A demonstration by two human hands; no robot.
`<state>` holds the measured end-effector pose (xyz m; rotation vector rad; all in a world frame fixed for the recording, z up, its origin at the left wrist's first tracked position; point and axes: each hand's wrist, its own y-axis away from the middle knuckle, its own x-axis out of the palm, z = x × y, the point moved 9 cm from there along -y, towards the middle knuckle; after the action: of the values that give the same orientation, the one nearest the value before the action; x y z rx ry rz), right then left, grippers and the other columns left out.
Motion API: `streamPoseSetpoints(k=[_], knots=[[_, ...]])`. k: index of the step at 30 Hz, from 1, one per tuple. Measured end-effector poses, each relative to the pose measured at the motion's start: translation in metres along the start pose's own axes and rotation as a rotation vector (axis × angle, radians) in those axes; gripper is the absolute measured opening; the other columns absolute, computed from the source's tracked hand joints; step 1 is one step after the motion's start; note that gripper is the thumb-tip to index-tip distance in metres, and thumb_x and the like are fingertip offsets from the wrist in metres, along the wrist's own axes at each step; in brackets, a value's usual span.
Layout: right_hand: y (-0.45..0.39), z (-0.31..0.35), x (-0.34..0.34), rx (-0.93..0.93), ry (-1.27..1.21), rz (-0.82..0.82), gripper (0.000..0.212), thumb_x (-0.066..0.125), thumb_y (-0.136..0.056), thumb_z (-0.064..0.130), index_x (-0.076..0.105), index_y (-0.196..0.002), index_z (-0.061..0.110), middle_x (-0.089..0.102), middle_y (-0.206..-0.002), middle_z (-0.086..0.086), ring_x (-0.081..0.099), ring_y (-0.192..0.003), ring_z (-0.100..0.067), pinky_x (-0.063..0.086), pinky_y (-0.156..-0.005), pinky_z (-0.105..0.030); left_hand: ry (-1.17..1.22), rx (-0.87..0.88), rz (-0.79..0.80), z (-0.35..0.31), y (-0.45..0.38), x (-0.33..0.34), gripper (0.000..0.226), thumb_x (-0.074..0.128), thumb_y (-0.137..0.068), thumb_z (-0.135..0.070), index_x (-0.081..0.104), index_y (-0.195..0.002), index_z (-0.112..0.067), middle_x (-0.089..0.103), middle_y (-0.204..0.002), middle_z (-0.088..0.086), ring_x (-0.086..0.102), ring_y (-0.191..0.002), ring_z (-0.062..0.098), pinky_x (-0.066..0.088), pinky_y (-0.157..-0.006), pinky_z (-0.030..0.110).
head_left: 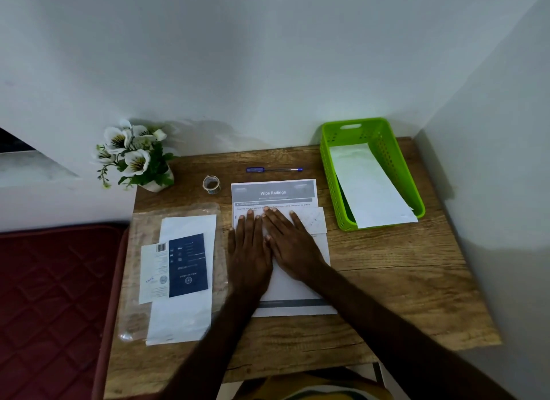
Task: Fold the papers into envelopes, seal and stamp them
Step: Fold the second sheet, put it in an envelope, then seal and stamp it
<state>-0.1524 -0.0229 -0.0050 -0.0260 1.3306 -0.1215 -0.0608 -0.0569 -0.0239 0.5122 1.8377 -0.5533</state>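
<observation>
We see both hands pressed flat on a printed sheet (281, 251) at the middle of a wood-grain table (387, 265). The left hand (248, 251) lies palm down, fingers straight and close together, pointing away from the body. The right hand (290, 245) lies beside it, angled to the left, its fingers straight and slightly spread; its fingertips touch those of the left. Neither grip closes on anything: the fingers only press the paper. Both forearms reach in from the lower edge, bare.

The sheet is white with a grey header reading "Wipe Railings" and a grey band near its lower edge. A smaller white piece (314, 221) lies across it under the right fingers; whether it is a folded flap or a separate slip we cannot tell.

To the left, a clear plastic sleeve (140, 236) holds white envelopes (184, 319) and a dark blue card (187, 265). A small tape roll (211, 184) and a blue pen (273, 169) lie behind the sheet. A perforated green plastic basket (327, 167) at the right holds a long white envelope (369, 188). White artificial flowers (134, 155) stand at the left rear corner.
</observation>
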Motion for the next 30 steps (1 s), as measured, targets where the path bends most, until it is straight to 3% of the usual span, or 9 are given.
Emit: streamPoseSetpoints(k=[5, 9, 12, 14, 17, 21, 30], knots=[[0.002, -0.012, 0.001, 0.102, -0.073, 0.018, 0.06, 0.031, -0.107, 0.039, 0.033, -0.157, 0.007, 0.028, -0.165, -0.012, 0.024, -0.154, -0.023, 0.027, -0.123, -0.048, -0.006, -0.031, 0.012, 0.002, -0.001, 0.001, 0.058, 0.033, -0.107, -0.036, 0.03, -0.159, -0.009, 0.021, -0.169, 0.011, 0.013, -0.158, 0.024, 0.016, -0.127, 0.05], [0.014, -0.035, -0.004, 0.238, -0.064, 0.046, 0.071, 0.025, -0.105, 0.051, 0.023, -0.16, 0.005, 0.017, -0.168, -0.012, 0.014, -0.156, -0.024, 0.017, -0.127, -0.042, 0.029, -0.052, 0.001, 0.004, -0.001, -0.001, 0.062, 0.037, -0.104, -0.035, 0.028, -0.159, -0.009, 0.022, -0.169, 0.01, 0.014, -0.157, 0.024, 0.017, -0.127, 0.05], [0.022, -0.049, -0.01, 0.322, -0.041, 0.062, 0.073, 0.021, -0.104, 0.051, 0.024, -0.159, 0.002, 0.019, -0.167, -0.015, 0.016, -0.156, -0.028, 0.018, -0.126, -0.041, 0.031, -0.054, -0.001, 0.003, -0.001, -0.001, 0.062, 0.036, -0.104, -0.035, 0.027, -0.16, -0.009, 0.021, -0.169, 0.011, 0.014, -0.157, 0.025, 0.017, -0.126, 0.051], [0.022, -0.051, -0.013, 0.34, -0.028, 0.09, 0.071, 0.021, -0.103, 0.045, 0.03, -0.156, -0.002, 0.025, -0.164, -0.02, 0.025, -0.153, -0.033, 0.027, -0.124, -0.044, 0.035, -0.061, 0.002, 0.003, -0.001, -0.001, 0.062, 0.033, -0.104, -0.036, 0.026, -0.16, -0.01, 0.019, -0.169, 0.01, 0.013, -0.158, 0.026, 0.017, -0.127, 0.051], [0.013, -0.051, -0.023, 0.343, -0.034, 0.099, 0.064, 0.033, -0.1, 0.037, 0.048, -0.145, -0.005, 0.042, -0.154, -0.025, 0.042, -0.144, -0.039, 0.041, -0.115, -0.049, 0.03, -0.064, 0.008, 0.004, 0.0, 0.0, 0.062, 0.029, -0.105, -0.038, 0.025, -0.161, -0.01, 0.018, -0.17, 0.01, 0.012, -0.158, 0.026, 0.016, -0.127, 0.051], [-0.009, -0.052, -0.047, 0.316, -0.071, 0.119, 0.056, 0.066, -0.092, 0.038, 0.059, -0.136, 0.007, 0.055, -0.142, -0.015, 0.047, -0.135, -0.031, 0.047, -0.104, -0.044, 0.035, -0.068, 0.007, 0.006, 0.0, 0.002, 0.062, 0.028, -0.105, -0.038, 0.025, -0.161, -0.011, 0.017, -0.17, 0.009, 0.011, -0.158, 0.026, 0.015, -0.127, 0.051], [-0.04, -0.051, -0.044, 0.301, -0.112, 0.324, 0.071, 0.085, -0.065, 0.057, 0.059, -0.119, 0.019, 0.051, -0.123, -0.006, 0.044, -0.12, -0.026, 0.043, -0.095, -0.04, 0.058, -0.046, -0.039, 0.003, 0.001, -0.006, 0.058, 0.035, -0.104, -0.031, 0.033, -0.157, -0.007, 0.026, -0.167, 0.012, 0.019, -0.156, 0.028, 0.021, -0.125, 0.053]])
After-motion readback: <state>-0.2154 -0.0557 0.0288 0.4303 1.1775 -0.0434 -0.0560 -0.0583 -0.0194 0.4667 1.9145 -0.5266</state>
